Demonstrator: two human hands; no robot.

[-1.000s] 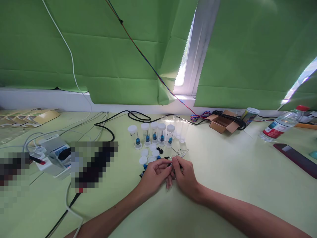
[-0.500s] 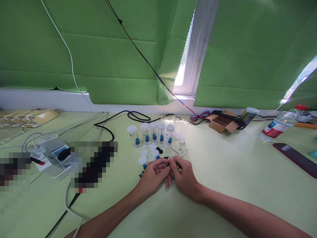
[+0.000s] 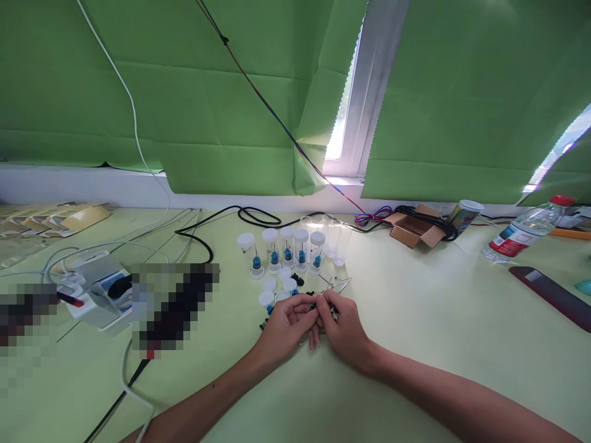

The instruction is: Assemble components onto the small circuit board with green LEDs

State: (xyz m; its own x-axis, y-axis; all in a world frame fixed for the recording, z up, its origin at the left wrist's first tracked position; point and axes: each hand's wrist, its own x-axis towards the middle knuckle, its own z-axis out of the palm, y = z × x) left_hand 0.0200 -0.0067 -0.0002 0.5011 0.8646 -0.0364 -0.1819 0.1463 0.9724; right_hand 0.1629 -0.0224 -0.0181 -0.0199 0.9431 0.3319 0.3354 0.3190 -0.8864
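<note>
1. The left hand (image 3: 290, 323), at six o'clock, was bare, with slender fingers (image 3: 302, 299).
2. The left forearm (image 3: 231, 375), at seven o'clock, was bare as well and slim at the wrist (image 3: 257, 355).
3. A small, round spot (image 3: 213, 386), like a mole, marked the upper side of that forearm.
4. The right hand (image 3: 344, 323), at five o'clock, was bare.
5. The right forearm (image 3: 438, 383), at four o'clock, was bare too and thickened toward the view's edge.

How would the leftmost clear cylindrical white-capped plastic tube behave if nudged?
That tube would probably tip, being tall and narrow, though the small blue piece low inside may steady it slightly. Once down, its round body could roll.
</note>
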